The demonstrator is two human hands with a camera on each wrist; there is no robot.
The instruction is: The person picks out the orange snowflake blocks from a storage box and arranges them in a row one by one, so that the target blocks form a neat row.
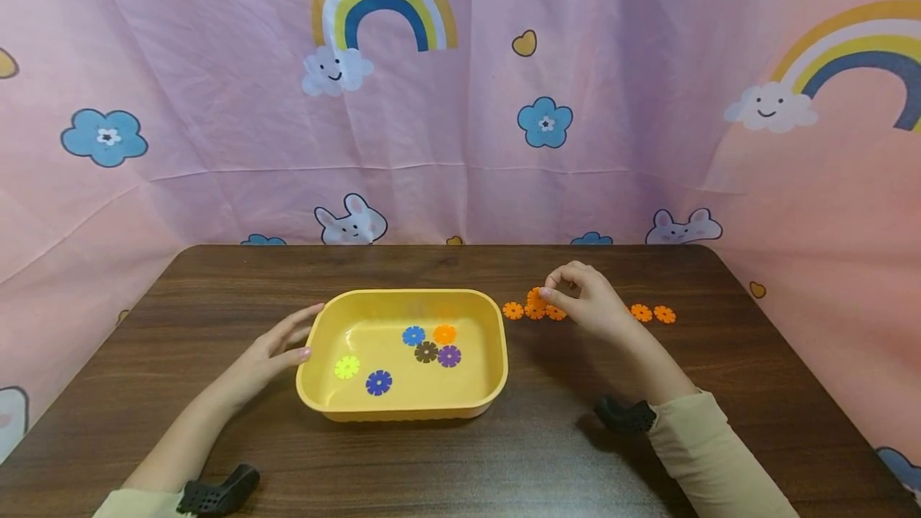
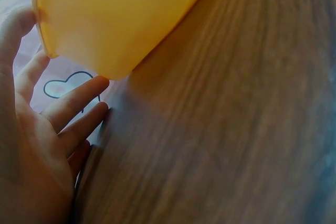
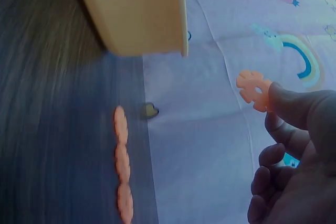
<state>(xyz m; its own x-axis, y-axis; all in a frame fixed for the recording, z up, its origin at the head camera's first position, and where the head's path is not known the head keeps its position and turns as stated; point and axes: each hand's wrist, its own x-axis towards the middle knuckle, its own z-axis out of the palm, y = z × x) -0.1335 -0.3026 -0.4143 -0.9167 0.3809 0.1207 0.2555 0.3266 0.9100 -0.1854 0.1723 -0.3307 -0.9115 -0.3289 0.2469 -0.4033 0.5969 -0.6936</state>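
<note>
My right hand (image 1: 593, 302) pinches an orange notched plastic disc (image 3: 248, 85) between thumb and forefinger, held up above a row of similar orange discs (image 1: 512, 311) on the table. Part of that row is hidden behind the hand. At the left end of a yellow plastic basin (image 1: 403, 414), my left hand (image 1: 266, 354) touches the rim with thumb and fingertips, its fingers fairly straight. Inside the basin lie a yellow disc (image 1: 347, 367), a dark blue disc (image 1: 379, 382), a light blue disc (image 1: 413, 336), an orange disc (image 1: 446, 335), a brown disc (image 1: 426, 352) and a purple disc (image 1: 449, 356).
Two more orange discs (image 1: 653, 314) lie to the right of my right hand. The dark wooden table (image 1: 460, 470) ends at a pink patterned cloth (image 1: 460, 126) hanging behind and at the sides. Black wrist mounts (image 1: 219, 491) show at both sleeves.
</note>
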